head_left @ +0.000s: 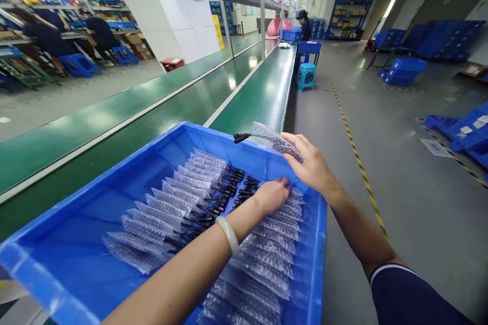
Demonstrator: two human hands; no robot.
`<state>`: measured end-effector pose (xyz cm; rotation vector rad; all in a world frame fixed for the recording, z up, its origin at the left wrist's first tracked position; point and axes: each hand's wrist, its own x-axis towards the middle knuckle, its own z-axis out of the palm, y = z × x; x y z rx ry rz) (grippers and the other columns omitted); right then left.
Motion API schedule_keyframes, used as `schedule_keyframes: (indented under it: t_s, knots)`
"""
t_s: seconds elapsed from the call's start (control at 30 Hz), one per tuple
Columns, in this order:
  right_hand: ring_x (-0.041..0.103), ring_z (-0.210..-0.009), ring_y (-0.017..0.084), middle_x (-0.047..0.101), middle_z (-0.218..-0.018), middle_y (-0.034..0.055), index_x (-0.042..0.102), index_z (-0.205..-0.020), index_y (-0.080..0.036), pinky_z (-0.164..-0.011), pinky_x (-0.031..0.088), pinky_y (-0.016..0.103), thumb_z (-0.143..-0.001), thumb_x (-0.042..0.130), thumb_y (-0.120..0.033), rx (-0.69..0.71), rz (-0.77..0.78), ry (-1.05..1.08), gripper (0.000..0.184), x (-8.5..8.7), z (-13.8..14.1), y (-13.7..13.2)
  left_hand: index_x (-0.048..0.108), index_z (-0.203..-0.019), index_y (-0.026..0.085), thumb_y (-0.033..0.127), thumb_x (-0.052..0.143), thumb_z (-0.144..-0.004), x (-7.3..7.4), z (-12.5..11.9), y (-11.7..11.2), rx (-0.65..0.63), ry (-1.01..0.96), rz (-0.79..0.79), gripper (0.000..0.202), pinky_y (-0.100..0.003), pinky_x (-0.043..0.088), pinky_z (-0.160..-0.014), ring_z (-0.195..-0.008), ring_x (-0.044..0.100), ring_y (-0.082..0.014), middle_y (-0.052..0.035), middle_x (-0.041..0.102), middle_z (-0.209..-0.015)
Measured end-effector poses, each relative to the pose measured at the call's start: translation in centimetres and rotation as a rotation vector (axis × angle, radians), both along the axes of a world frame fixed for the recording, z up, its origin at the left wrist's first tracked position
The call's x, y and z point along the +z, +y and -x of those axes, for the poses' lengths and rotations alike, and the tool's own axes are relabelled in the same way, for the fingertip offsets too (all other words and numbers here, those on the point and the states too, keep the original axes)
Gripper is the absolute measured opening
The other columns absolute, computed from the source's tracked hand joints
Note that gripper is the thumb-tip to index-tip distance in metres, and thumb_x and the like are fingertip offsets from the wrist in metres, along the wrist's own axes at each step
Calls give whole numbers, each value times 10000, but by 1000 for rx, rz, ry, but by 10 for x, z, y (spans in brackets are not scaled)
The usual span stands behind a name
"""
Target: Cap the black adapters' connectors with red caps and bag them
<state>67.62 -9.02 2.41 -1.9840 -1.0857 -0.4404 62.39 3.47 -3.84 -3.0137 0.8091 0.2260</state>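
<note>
My right hand (314, 165) holds a bubble-wrap pouch (272, 137) over the far right rim of a blue plastic bin (95, 152). Black cable connectors stick out of the pouch's left end. Down inside the bin, my left hand (271, 195) reaches to the right-hand row of pouches (267, 259), its fingertips bent against the far end of that row. What those fingers hold, if anything, is hidden. A second row of bubble-wrap pouches (163, 208) stands on the left, its black connectors (217, 198) facing the middle.
A green conveyor belt (251, 101) runs away beyond the bin, beneath a metal shelf frame (262, 15). Further along, a person (304, 25) stands beside blue bins and a turquoise stool (306, 76). Blue crates (404, 71) and yellow-black floor tape (354, 150) lie to the right.
</note>
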Motion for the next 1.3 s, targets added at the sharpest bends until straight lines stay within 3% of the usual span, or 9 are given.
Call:
schedule_keyframes:
  t_s: [0.07, 0.23, 0.4, 0.5, 0.6, 0.83, 1.0, 1.17, 1.3]
  knots:
    - [550, -1140, 241, 590, -1185, 95, 512, -1269, -203, -1015, 441, 412, -863, 491, -117, 4, 11, -5, 415, -1, 0, 0, 631, -1092, 112, 97, 402, -927, -3, 0, -6, 13, -4, 27, 282, -342, 523, -874, -1040, 627, -240, -154, 639, -1143]
    - [541, -1144, 237, 590, -1190, 91, 512, -1264, -206, -1011, 441, 407, -865, 485, -116, 19, 56, -20, 410, -4, 0, 2, 660, -982, 116, 105, 397, -943, -9, -14, -20, 58, 64, 58, 266, -375, 529, -876, -938, 668, -206, -110, 700, -1001]
    - [557, -1105, 258, 598, -1160, 107, 524, -1252, -182, -977, 459, 438, -862, 484, -122, 56, 113, -36, 396, -5, -1, 3, 652, -1032, 121, 86, 503, -864, 2, -9, -10, 92, 149, 89, 227, -331, 525, -858, -948, 675, -220, -117, 718, -1001]
    - [564, -1086, 256, 601, -1144, 113, 532, -1244, -168, -967, 464, 430, -860, 484, -121, 77, 118, -63, 389, -4, -2, 5, 614, -1134, 183, 177, 477, -906, 7, -3, 1, 136, 181, 120, 267, -333, 500, -901, -1037, 648, -221, -89, 697, -1107]
    - [560, -1101, 247, 599, -1160, 105, 528, -1249, -183, -978, 460, 424, -861, 485, -123, 82, 111, -71, 395, -4, -1, 6, 611, -1131, 173, 316, 375, -985, 5, -7, 0, 188, 220, 129, 312, -421, 463, -966, -1083, 620, -218, -96, 661, -1174]
    - [569, -1077, 257, 601, -1150, 119, 533, -1243, -153, -961, 468, 427, -863, 489, -133, 87, 141, -67, 382, -7, -5, 4, 617, -1092, 147, 419, 521, -928, -2, -23, -11, 245, 314, 112, 332, -465, 479, -933, -1039, 616, -220, -92, 644, -1141]
    - [558, -1061, 252, 594, -1129, 104, 521, -1259, -177, -943, 471, 432, -859, 472, -116, 156, 269, -66, 407, -10, -8, 3, 612, -1119, 139, 415, 451, -955, -3, -12, -11, 204, 288, 101, 359, -480, 415, -1005, -1103, 598, -231, -109, 650, -1170]
    - [559, -1023, 248, 595, -1095, 103, 525, -1252, -164, -924, 472, 427, -847, 458, -95, 169, 345, -79, 417, -12, -6, 3, 517, -1280, 94, 350, 353, -963, -4, 2, -13, 168, 223, 88, 440, -459, 293, -1098, -1237, 510, -276, -172, 589, -1295]
    - [555, -1045, 254, 595, -1116, 103, 530, -1253, -162, -931, 464, 425, -844, 462, -98, 159, 333, -74, 420, -13, -5, 1, 379, -1395, 99, 366, 479, -899, 18, 35, 4, 111, 167, 103, 571, -433, 219, -1137, -1365, 343, -293, -174, 416, -1461]
